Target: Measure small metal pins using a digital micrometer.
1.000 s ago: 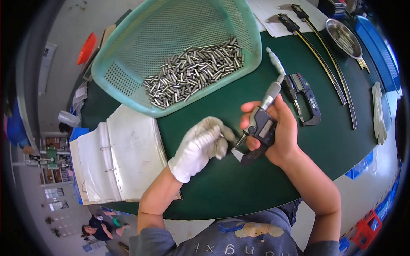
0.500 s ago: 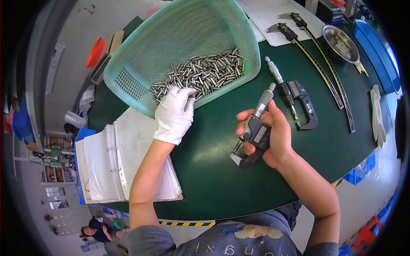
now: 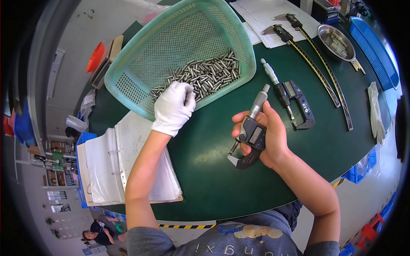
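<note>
My left hand (image 3: 174, 106), in a white glove, reaches over the near rim of a green plastic basket (image 3: 124, 93). Its fingers are curled against a heap of small metal pins (image 3: 205, 77); whatever lies between the fingertips is hidden. Bare, my right hand (image 3: 273, 141) is wrapped round a digital micrometer (image 3: 254, 133), thimble pointing up and away, frame toward me. The gap between its measuring faces looks bare. A second digital micrometer (image 3: 291, 91) lies on the green table (image 3: 222, 187) just right of the held one.
An open ring binder (image 3: 112, 166) lies at left. Two digital calipers (image 3: 305, 55) rest partly on papers at the back right. Beyond them are a metal bowl (image 3: 337, 30) with slim pieces, a blue basket (image 3: 376, 53) and a white glove (image 3: 375, 111). Another person (image 3: 102, 232) sits in the background.
My left hand stays at the heap, its fingers now more curled into the pins. The micrometer in my right hand has shifted slightly left in view.
</note>
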Available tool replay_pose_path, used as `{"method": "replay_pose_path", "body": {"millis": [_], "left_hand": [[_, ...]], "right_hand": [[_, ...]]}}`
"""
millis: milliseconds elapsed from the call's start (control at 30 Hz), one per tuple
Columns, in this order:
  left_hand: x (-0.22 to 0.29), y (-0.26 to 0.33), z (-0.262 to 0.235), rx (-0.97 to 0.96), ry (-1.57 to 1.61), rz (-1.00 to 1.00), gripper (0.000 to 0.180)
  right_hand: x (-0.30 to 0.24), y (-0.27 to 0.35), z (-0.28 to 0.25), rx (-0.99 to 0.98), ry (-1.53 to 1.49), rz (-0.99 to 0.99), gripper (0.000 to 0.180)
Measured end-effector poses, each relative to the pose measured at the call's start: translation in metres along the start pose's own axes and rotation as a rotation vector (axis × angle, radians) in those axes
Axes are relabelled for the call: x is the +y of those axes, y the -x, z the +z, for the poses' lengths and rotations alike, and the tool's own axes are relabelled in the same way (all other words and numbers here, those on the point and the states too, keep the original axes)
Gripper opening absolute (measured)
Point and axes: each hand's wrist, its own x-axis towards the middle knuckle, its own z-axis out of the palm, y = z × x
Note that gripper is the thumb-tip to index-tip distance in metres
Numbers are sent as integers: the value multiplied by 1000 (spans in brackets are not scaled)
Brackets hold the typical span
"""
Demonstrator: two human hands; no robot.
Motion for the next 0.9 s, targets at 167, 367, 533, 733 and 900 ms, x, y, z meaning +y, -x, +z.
{"method": "replay_pose_path", "body": {"millis": [167, 367, 533, 733, 900], "left_hand": [[9, 16, -13, -46, 1636, -796, 13], [43, 46, -8, -404, 2221, -924, 8], [57, 58, -3, -407, 1924, -781, 13], [59, 68, -3, -464, 1782, -609, 13], [63, 67, -6, -520, 1742, -611, 12]], "right_hand": [[1, -1, -1, -3, -12, 11, 64], [-3, 0, -1, 3, -28, 39, 64], [-4, -2, -4, -9, -101, 60, 64], [-6, -3, -7, -35, -176, 73, 62], [-5, -3, -8, -36, -163, 64, 62]]}}
